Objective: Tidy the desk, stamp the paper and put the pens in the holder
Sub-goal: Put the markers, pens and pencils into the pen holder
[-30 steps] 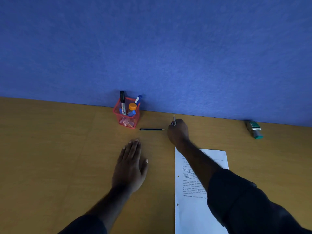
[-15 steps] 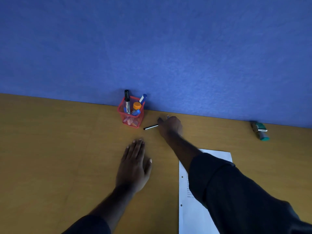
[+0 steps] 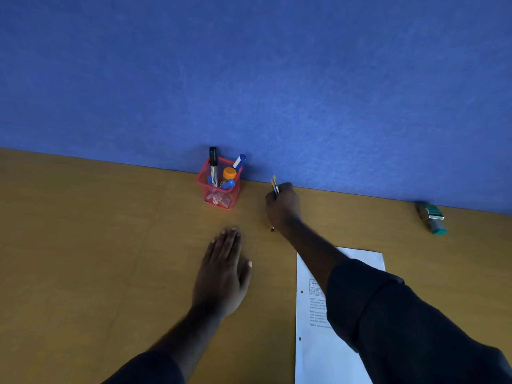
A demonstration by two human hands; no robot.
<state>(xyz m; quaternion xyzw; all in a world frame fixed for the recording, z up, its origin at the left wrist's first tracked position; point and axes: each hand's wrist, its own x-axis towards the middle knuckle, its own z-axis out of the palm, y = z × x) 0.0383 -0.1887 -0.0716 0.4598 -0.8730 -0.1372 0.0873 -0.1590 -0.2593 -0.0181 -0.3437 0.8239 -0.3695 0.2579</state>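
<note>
A red mesh pen holder stands against the blue wall with several markers in it. To its right, my right hand is closed around thin pens; their tips stick up above the fist and one end shows below it. My left hand lies flat and open on the wooden desk, nearer to me than the holder. A printed white paper lies at the lower right, partly under my right arm. A green stamp lies at the far right by the wall.
The blue partition wall runs along the desk's far edge. My dark right sleeve covers part of the paper.
The black pen that lay on the desk beside the holder is off the desk and in my right fist with the other pen. My left hand has stayed flat.
</note>
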